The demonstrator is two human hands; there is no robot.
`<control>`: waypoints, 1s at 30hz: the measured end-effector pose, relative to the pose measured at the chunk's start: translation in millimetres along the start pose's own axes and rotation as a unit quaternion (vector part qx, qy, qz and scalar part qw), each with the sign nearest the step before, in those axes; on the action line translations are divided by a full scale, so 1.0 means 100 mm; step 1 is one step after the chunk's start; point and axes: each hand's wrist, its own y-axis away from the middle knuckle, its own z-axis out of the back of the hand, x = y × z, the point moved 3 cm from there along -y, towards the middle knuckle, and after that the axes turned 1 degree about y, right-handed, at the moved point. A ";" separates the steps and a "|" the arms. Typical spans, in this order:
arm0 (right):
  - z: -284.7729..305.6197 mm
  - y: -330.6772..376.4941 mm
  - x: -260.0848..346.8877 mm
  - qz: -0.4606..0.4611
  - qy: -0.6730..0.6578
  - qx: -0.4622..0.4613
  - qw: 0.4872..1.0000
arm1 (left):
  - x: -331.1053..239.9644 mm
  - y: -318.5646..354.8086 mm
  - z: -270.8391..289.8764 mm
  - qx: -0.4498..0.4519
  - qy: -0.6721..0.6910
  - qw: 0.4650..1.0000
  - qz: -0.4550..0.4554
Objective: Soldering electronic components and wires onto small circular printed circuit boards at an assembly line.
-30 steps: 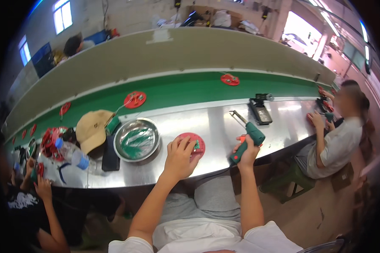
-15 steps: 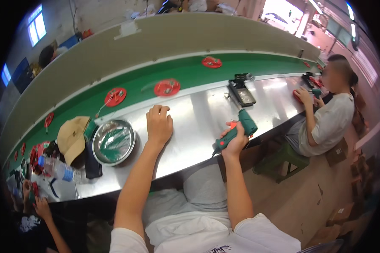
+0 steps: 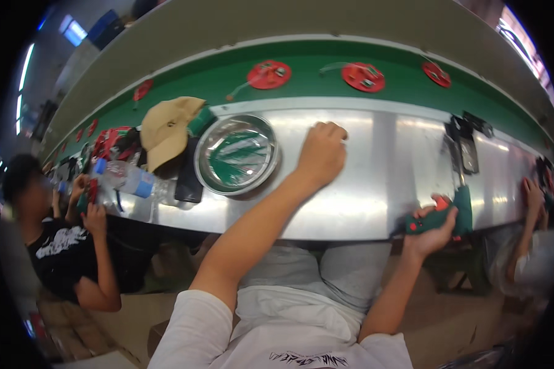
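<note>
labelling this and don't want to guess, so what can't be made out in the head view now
All in the head view:
- Left hand: palm and anything under it, hidden by the back of the hand.
- Green tool: part of its handle, covered by the right hand; its tip blurs against the black stand.
- Red disc: fittings too small and blurred.
- Co-worker at right: head cut off by the dark rim.
</note>
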 end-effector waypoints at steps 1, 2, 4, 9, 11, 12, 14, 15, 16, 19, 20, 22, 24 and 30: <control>-0.02 0.01 0.02 -0.005 -0.013 -0.003 1.000 | 0.00 -0.03 0.00 0.020 -0.002 1.000 0.010; -0.05 0.01 0.02 0.003 -0.011 -0.008 1.000 | -0.01 -0.05 0.02 0.015 0.008 1.000 0.014; -0.07 0.00 0.02 0.018 -0.001 -0.024 1.000 | -0.03 -0.08 0.04 0.009 0.033 0.999 0.012; 0.07 -0.06 -0.01 -0.020 0.010 0.007 1.000 | -0.04 -0.09 -0.06 0.022 0.012 0.999 0.028; 0.17 -0.11 -0.02 -0.049 0.020 0.004 0.999 | -0.05 -0.08 -0.16 0.052 -0.059 0.997 0.007; 0.21 -0.15 -0.04 -0.034 0.037 0.005 0.999 | -0.06 -0.06 -0.18 0.020 -0.061 0.998 -0.012; 0.25 -0.28 -0.08 -0.025 0.052 0.018 0.998 | -0.07 -0.04 -0.21 -0.004 -0.066 0.997 -0.026; 0.28 -0.37 -0.12 -0.040 0.058 -0.004 0.997 | -0.06 -0.03 -0.21 0.006 -0.069 0.997 -0.018; 0.32 -0.41 -0.14 -0.028 0.074 -0.016 0.997 | -0.07 -0.01 -0.23 0.028 -0.067 0.997 -0.003; 0.16 -0.46 -0.15 0.045 -0.142 0.335 0.930 | -0.08 0.01 -0.19 0.039 -0.082 0.996 0.013; 0.19 -0.48 -0.17 0.019 -0.115 0.282 0.952 | -0.08 0.00 -0.17 0.034 -0.072 0.997 0.013; 0.35 -0.45 -0.17 -0.029 0.012 0.007 0.999 | -0.06 -0.03 -0.13 0.042 -0.047 0.998 0.014; 0.28 -0.35 -0.09 -0.019 0.031 -0.005 0.999 | -0.02 -0.03 -0.11 0.068 -0.048 0.996 0.014; 0.01 -0.12 0.06 -0.013 0.086 -0.017 0.996 | 0.00 -0.02 -0.14 0.043 -0.085 0.995 -0.031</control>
